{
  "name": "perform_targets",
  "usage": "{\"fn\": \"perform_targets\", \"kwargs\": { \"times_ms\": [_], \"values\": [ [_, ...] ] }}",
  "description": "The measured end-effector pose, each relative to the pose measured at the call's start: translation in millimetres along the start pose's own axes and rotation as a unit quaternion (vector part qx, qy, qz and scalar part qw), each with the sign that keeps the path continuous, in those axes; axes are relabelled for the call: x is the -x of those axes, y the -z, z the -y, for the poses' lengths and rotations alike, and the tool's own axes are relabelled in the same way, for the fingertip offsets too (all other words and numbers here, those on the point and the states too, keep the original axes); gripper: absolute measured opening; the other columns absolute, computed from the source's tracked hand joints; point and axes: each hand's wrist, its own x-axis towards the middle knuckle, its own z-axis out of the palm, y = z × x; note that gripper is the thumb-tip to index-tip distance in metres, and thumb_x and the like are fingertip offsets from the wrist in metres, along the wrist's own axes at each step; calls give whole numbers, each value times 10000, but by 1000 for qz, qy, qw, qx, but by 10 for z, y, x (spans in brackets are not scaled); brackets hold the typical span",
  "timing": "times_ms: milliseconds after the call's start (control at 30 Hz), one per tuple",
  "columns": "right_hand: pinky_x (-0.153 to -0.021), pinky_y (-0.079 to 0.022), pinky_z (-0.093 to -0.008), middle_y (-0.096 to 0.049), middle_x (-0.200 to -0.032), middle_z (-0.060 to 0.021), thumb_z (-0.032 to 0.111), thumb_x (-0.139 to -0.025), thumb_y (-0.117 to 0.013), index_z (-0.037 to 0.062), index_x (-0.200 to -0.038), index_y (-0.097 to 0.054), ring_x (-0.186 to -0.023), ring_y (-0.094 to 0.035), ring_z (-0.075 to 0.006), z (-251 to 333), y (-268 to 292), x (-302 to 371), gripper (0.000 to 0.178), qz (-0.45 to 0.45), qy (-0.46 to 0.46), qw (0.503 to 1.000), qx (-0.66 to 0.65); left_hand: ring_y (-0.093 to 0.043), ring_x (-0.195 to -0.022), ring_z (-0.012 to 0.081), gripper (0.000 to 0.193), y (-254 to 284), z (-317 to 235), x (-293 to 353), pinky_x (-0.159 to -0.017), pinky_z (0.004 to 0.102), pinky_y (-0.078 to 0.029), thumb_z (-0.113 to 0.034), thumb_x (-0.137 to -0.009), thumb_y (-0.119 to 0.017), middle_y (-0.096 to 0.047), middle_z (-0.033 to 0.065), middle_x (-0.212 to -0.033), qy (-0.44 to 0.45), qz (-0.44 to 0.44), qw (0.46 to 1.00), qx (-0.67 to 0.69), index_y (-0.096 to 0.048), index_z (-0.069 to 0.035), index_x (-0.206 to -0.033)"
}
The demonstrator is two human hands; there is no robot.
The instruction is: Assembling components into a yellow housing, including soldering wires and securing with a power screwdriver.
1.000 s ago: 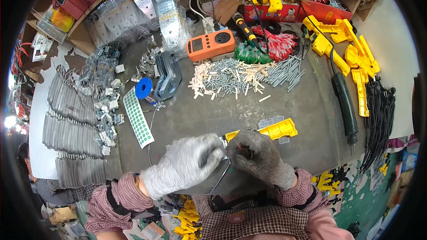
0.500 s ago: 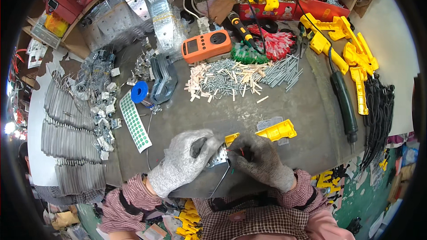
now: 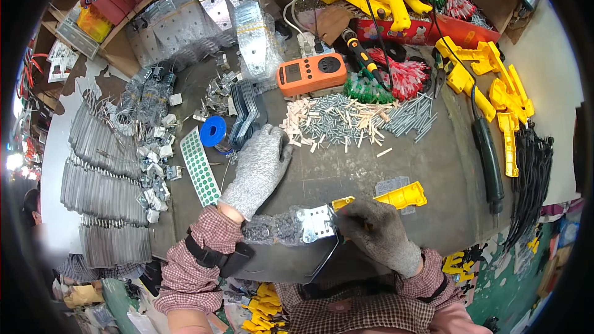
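Note:
My left hand (image 3: 263, 164), in a light grey knit glove, reaches forward beside a stack of bent grey metal plates (image 3: 245, 111). Its fingers are stretched out and the thumb stands apart, with nothing seen in them. My right hand (image 3: 378, 235), in a darker, stained glove, is curled closed at the end of a perforated silver metal plate (image 3: 318, 223). What its fingers grip is hidden. A strip of crinkled clear wrapping (image 3: 270, 229) extends left from this plate. From beside the right fingers a thin dark wire (image 3: 325, 262) runs toward the table edge. Behind them lies a yellow plastic half-shell (image 3: 402, 195).
Screws and small pale sticks lie in a pile (image 3: 337, 120) ahead. Around it are an orange meter (image 3: 311, 75), a blue solder spool (image 3: 213, 130), a green-dotted sticker sheet (image 3: 199, 167) and a dark-handled tool (image 3: 488, 164). Stacked grey metal strips (image 3: 102, 182) fill the left side.
My left hand has left the metal plate and moved forward to the bent plates, its fingers opening. The right hand stays closed near the same spot. The whole view has shifted slightly.

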Motion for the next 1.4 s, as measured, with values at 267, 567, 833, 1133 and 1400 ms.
{"fn": "perform_targets", "kwargs": {
  "times_ms": [267,567,833,1133,1400],
  "values": [
    [-650,-544,-383,-686,-857,-134,172,-878,-764,39,-1011,-679,-752,-701,-312,48,78,-44,207,-9,-45,998,-39,-588,-822,150,139,227,-174,110,-733,281,-497,25,-859,-659,-569,57,-897,82,26,958,274,-561,-48,-926],
    [-671,-542,-399,-661,-900,-129,163,-884,-721,24,-1051,-643,-780,-682,-324,37,119,-106,231,64,9,998,-12,-628,-942,107,181,579,-591,646,-851,274,-518,-44,-949,-642,-668,67,-1046,145,203,811,529,-663,16,-1118],
    [-620,-507,-346,-658,-829,-120,184,-876,-739,39,-1005,-671,-689,-660,-255,-9,73,-98,206,51,7,998,-32,-629,-937,130,171,617,-666,625,-865,299,-513,-94,-917,-719,-673,68,-1034,190,224,800,524,-696,5,-1054],
    [-613,-502,-350,-650,-807,-125,146,-851,-767,41,-982,-662,-681,-660,-267,12,74,-80,199,39,10,999,-23,-639,-879,213,193,627,-757,637,-793,349,-522,-12,-869,-737,-647,97,-952,-55,188,917,347,-698,-33,-1057],
    [-734,-506,-421,-665,-913,-107,192,-817,-787,63,-974,-653,-820,-656,-311,-3,125,-58,243,10,115,986,123,-646,-858,95,224,625,-653,647,-764,253,-527,-52,-884,-762,-675,55,-1037,120,283,832,462,-689,-15,-1092]
  ]
}}
